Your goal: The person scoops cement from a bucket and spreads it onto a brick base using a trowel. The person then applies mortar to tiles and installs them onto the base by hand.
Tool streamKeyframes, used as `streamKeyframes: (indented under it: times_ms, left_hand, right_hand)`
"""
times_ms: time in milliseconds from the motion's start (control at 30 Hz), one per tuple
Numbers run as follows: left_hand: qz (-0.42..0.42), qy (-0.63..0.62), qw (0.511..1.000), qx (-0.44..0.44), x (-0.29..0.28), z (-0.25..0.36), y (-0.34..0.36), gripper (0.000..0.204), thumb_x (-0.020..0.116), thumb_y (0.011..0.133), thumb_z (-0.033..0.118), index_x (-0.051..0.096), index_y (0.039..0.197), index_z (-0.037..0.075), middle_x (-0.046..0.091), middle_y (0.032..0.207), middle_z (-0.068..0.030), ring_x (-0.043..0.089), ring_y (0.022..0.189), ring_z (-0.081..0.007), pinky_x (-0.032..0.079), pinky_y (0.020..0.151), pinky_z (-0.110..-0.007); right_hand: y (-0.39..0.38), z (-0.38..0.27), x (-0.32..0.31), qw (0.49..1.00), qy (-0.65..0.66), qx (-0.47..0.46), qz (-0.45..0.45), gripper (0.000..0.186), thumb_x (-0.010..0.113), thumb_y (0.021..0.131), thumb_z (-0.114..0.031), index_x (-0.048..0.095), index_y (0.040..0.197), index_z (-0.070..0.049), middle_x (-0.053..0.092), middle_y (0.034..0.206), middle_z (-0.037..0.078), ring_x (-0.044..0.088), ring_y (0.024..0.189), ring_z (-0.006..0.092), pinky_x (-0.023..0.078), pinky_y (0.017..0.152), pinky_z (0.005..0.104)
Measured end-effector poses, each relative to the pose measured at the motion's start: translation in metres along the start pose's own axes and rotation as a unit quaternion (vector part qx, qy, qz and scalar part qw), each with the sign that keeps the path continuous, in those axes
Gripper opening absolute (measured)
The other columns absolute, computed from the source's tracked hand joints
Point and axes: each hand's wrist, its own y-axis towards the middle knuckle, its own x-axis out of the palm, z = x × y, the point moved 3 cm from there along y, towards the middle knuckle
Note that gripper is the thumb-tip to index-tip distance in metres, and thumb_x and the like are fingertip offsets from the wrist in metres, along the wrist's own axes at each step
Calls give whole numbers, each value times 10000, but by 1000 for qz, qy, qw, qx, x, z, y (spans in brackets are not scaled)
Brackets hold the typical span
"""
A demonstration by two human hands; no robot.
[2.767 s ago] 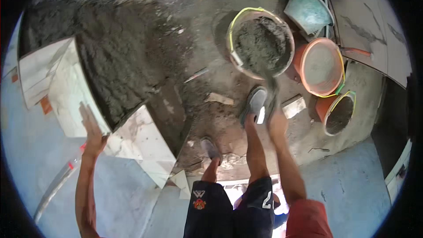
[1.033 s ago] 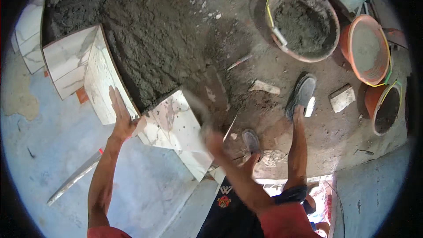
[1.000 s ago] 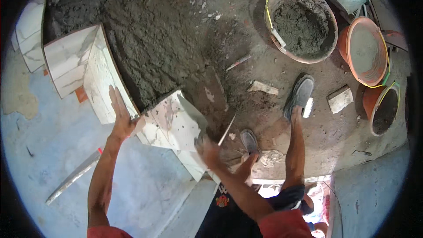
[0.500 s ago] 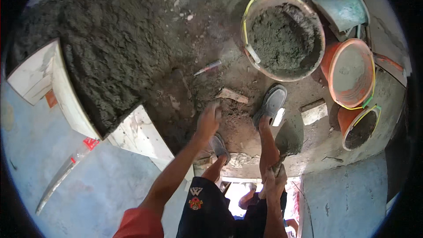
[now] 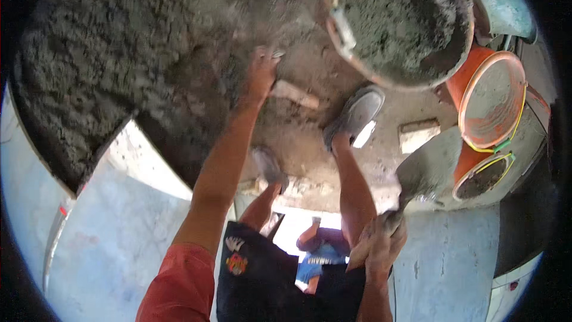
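My left hand (image 5: 261,76) reaches down to the dirt floor beside a broken piece of brick (image 5: 295,94). It covers the spot where a slim pen-like object lay; a pale tip shows by the fingertips. The fingers are blurred, so whether they grip it cannot be told. My right hand (image 5: 381,241) is closed round the handle of a trowel (image 5: 426,170), held low at my right side. The broad grey blade is smeared with wet mortar and points forward.
A big bucket of grey mortar (image 5: 399,30) stands ahead right. Beside it are an orange bucket (image 5: 473,71), a smaller bucket (image 5: 484,180) and a greenish tub (image 5: 497,0). Dark mortar (image 5: 101,59) spreads at left by white tile pieces (image 5: 143,149). A block (image 5: 419,135) lies right; another person (image 5: 322,250) is behind.
My left hand has moved forward and down onto the slim object. The view has shifted closer to the floor. My right hand still holds the trowel, its blade now turned more forward right.
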Motion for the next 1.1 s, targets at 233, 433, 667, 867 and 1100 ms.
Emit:
streamKeyframes:
  times_ms: [233, 433, 667, 867, 1100]
  left_hand:
    - [-59, 440, 846, 296, 64, -179, -134, 458, 512, 870, 273, 396, 1272, 86, 396, 1276, -143, 427, 1128, -272, 387, 907, -378]
    - [-92, 513, 853, -7, 39, -294, -142, 534, 487, 876, 337, 350, 1307, 52, 315, 1365, -139, 328, 1217, -315, 318, 992, -396]
    - [-1, 210, 929, 306, -118, -40, -279, 423, 578, 814, 132, 460, 1194, -11, 461, 1241, -193, 414, 1174, -352, 311, 986, -405]
    - [407, 361, 765, 345, -343, 89, -349, 461, 324, 952, 276, 354, 1286, -41, 350, 1342, -196, 333, 1251, -287, 261, 1036, -379]
    - [393, 255, 843, 263, -457, 138, -225, 508, 366, 941, 301, 312, 1320, -32, 311, 1382, -146, 263, 1290, -220, 169, 1068, -310]
  right_hand:
    - [-3, -5, 5, 999, 2, -30, -45, 85, 478, 876, -109, 430, 822, -64, 381, 605, -7, 368, 455, 74, 352, 383, 238]
    - [17, -42, 1, 990, -89, -109, 0, 198, 531, 881, -216, 480, 905, -26, 467, 635, 19, 439, 517, 72, 362, 427, 227]
    - [129, -166, 28, 646, -624, -434, 76, 271, 472, 861, -264, 557, 1021, -63, 596, 786, 208, 583, 737, 382, 456, 618, 458]
    - [205, -206, 149, 464, -748, -469, 71, 159, 464, 802, -106, 588, 845, -16, 607, 851, 146, 621, 748, 304, 516, 639, 401]
    - [166, -153, 95, 419, -751, -509, 22, 147, 500, 799, -148, 626, 815, -75, 598, 856, 103, 635, 729, 244, 523, 606, 344]
